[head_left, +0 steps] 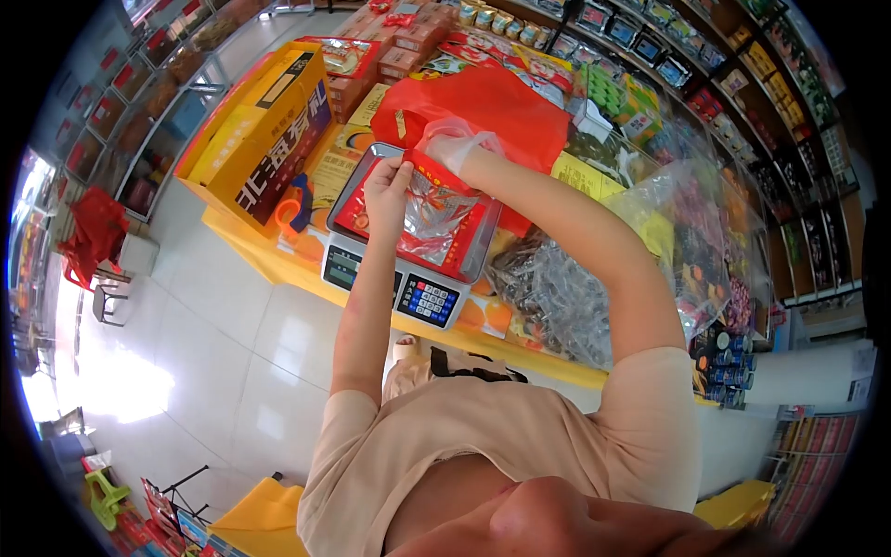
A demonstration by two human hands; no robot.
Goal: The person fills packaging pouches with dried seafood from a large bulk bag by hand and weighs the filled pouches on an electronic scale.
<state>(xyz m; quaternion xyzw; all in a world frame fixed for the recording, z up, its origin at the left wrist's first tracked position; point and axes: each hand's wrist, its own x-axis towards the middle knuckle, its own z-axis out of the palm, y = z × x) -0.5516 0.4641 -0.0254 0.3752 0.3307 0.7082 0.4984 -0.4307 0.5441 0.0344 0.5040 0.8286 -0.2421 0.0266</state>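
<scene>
My left hand (388,186) is closed, thumb and fingers pinching the top edge of a red printed packaging bag (436,223) with a clear window. The bag lies on the steel pan of a digital weighing scale (429,299), whose keypad faces me. My right hand (455,153), in a thin see-through plastic glove, reaches to the far side of that edge. Its fingers are hidden there, so I cannot tell whether they grip anything. Just beyond spreads a large red plastic bag (510,107), close to the gloved hand.
A yellow carton (264,130) and an orange tape dispenser (292,213) stand left of the scale. Crumpled clear plastic bags (557,288) lie to the right. Boxes and packets crowd the far side. Stocked shelves (742,93) rise at the right, with tiled floor (223,334) at the left.
</scene>
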